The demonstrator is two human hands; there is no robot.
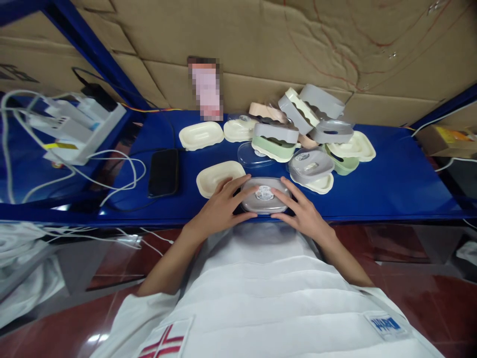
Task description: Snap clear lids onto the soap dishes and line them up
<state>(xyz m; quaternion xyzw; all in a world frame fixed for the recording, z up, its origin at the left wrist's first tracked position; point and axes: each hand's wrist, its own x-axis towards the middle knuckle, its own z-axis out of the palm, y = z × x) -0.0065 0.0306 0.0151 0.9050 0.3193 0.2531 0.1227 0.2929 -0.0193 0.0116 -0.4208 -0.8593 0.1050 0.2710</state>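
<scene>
A grey soap box [250,203] with a clear lid and a round white label lies at the table's front edge. My left hand [222,205] grips its left side, thumb at the near edge and fingers over the far edge and lid. On the right side, my right hand [301,209] holds it the same way, fingertips resting on the lid by the label. A cream soap dish [208,175] sits just beyond my left hand, partly hidden by it. Right of the box, a grey lidded soap box [313,163] rests on a cream piece [322,184].
A pile of soap box parts in grey, green [276,149], peach and cream stands at the back. Another cream dish [201,135] lies back left. A black phone [163,173] and a white power strip [108,132] with cables are at left. Cardboard [253,44] backs the blue table [402,184].
</scene>
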